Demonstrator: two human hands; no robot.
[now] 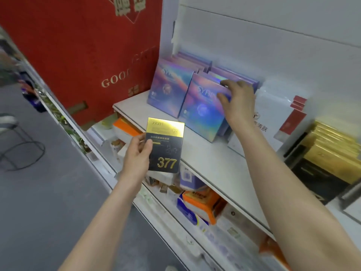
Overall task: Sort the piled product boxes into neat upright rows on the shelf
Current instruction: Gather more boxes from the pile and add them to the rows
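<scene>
Pinching a black-gold box (166, 147) before the shelf (197, 153) is the left hand (136, 155); right hand (237, 99) clasps the front iridescent box (203, 112).

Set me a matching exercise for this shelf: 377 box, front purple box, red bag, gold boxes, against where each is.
1. 377 box
2. front purple box
3. red bag
4. gold boxes

A. far right of the shelf
B. gripped by the right hand
C. left of the purple rows
D. held in the left hand

Pairs: 1-D, 2-B, 3-C, 4-A
</scene>
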